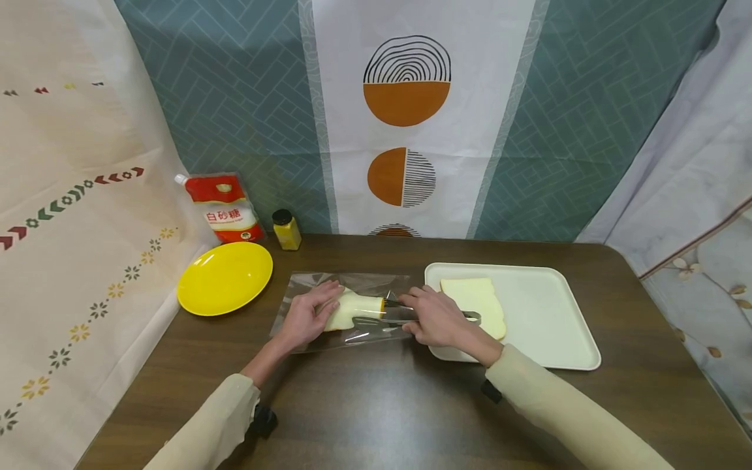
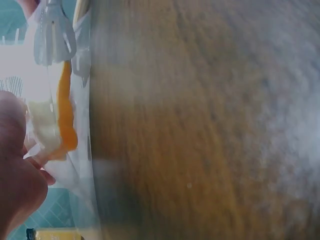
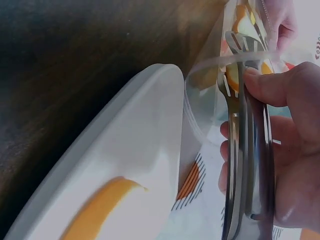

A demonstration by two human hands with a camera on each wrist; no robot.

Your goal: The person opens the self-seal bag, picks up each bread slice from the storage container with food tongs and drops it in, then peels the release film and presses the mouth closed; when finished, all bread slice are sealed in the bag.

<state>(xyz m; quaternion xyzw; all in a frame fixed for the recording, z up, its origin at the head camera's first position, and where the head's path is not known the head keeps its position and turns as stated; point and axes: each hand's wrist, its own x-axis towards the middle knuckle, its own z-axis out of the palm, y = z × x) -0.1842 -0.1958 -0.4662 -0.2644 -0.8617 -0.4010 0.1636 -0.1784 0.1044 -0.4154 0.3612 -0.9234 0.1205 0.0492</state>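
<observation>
A clear plastic bag (image 1: 305, 282) lies on the table with a slice of bread (image 1: 361, 307) inside, its orange-brown crust toward the right. My left hand (image 1: 311, 313) grips the bread through the film at the bag's left part, thumb and fingers on either side. From the right, my right hand (image 1: 433, 316) squeezes metal tongs (image 3: 252, 165), their slotted tips (image 2: 52, 42) reaching into the bag's mouth at the crust. Beneath the right hand, another bread slice (image 1: 474, 297) rests on the white tray (image 1: 543, 320), partly covered by that hand and the tongs.
At the left stands a yellow plate (image 1: 225, 279). Behind it are a red and white sugar pouch (image 1: 228, 212) and a small yellow bottle (image 1: 287, 232) with a black cap. A patterned curtain (image 1: 247, 117) hangs along the table's back edge (image 1: 517, 243).
</observation>
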